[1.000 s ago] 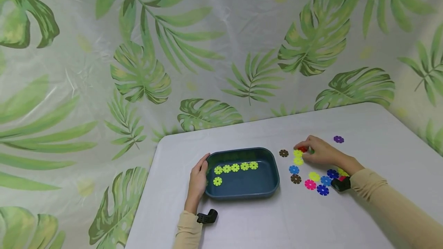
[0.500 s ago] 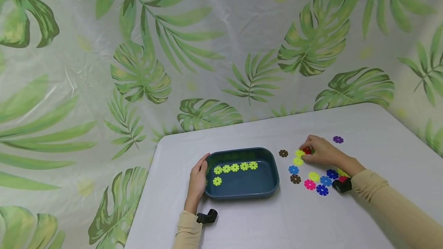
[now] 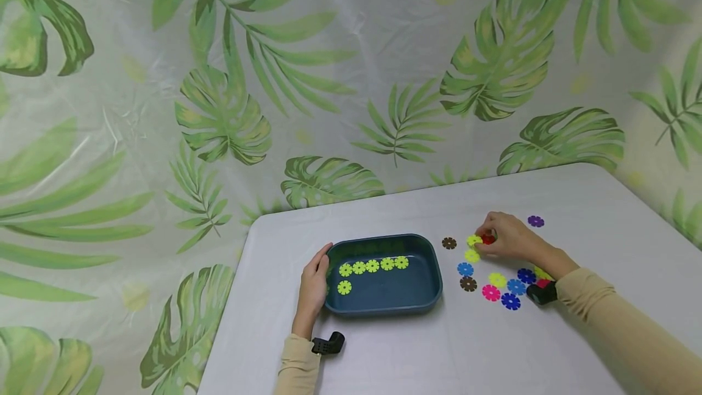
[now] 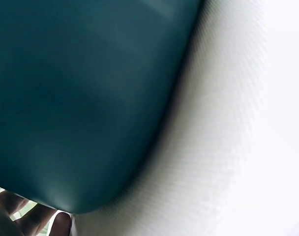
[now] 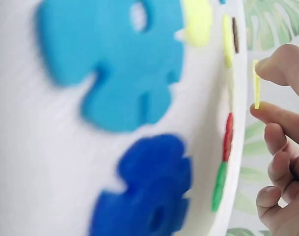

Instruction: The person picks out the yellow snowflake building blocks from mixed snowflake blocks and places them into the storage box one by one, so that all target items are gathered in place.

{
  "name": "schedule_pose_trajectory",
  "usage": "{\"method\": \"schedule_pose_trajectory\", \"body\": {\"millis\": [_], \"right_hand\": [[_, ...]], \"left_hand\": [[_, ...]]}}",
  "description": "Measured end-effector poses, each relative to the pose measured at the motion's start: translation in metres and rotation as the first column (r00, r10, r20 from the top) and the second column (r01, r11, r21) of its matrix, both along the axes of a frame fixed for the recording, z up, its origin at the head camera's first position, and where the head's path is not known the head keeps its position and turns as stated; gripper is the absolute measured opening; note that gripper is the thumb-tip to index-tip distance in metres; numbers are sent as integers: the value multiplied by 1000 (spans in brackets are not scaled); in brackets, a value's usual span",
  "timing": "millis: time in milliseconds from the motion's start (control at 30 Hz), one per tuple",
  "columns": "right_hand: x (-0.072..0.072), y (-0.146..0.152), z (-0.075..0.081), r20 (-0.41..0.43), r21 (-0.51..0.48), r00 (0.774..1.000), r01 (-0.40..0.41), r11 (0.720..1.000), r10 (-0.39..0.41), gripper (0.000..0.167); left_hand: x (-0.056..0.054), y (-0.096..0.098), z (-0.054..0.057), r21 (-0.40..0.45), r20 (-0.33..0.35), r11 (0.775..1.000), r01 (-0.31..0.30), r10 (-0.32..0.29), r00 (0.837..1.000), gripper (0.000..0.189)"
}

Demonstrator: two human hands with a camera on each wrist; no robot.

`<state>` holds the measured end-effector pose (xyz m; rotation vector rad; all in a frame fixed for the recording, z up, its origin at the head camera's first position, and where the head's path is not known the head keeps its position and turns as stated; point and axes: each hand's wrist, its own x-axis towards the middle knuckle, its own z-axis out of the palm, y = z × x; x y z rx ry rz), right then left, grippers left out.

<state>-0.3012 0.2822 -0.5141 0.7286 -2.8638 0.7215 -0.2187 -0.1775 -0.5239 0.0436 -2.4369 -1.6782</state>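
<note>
My right hand [image 3: 510, 238] pinches a yellow snowflake disc [image 5: 256, 84] edge-on between thumb and index finger, its other fingers curled loosely beside them. Close by, a red disc [image 5: 227, 137] and a green disc [image 5: 219, 187] lie on the table; in the head view the hand partly covers them. Another yellow disc [image 3: 472, 255] lies just nearer. On the left, my left hand [image 3: 311, 288] holds the end wall of a dark blue tray [image 3: 384, 308]. Inside it lies a row of yellow discs [image 3: 373, 266], with one more yellow disc [image 3: 344, 288] below the row.
Several loose discs are spread right of the tray: brown [image 3: 449, 243], light blue [image 3: 465, 269], pink [image 3: 490, 292], dark blue [image 3: 510, 302]. A purple disc [image 3: 535, 221] lies farther back. The white table [image 3: 395, 358] ends at a leaf-patterned curtain [image 3: 329, 108].
My right hand has shifted slightly right, with the yellow disc at its fingertips. The red disc has also moved a little right. My left hand and the tray have stayed in place.
</note>
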Motion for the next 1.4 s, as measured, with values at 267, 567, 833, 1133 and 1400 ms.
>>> {"method": "schedule_pose_trajectory", "body": {"millis": [267,567,833,1133,1400], "right_hand": [[0,-17,19,-68,-59,996,-58,997,54,22],[-2,-36,35,-105,-93,989,-110,989,101,20],[-5,-60,51,-120,-119,978,-183,976,169,21],[-9,-93,63,-125,-107,962,-256,961,243,21],[-11,-123,69,-102,-82,937,-342,936,333,22]], "left_hand": [[-1,-1,0,-1,1,1000,-3,3,1000,39],[0,0,1,1,7,1000,2,-2,1000,39],[-1,-1,0,8,-7,1000,6,-6,1000,40],[-1,-1,-2,7,0,1000,4,-4,1000,40],[-1,-1,-2,12,-4,1000,10,-10,1000,40]]}}
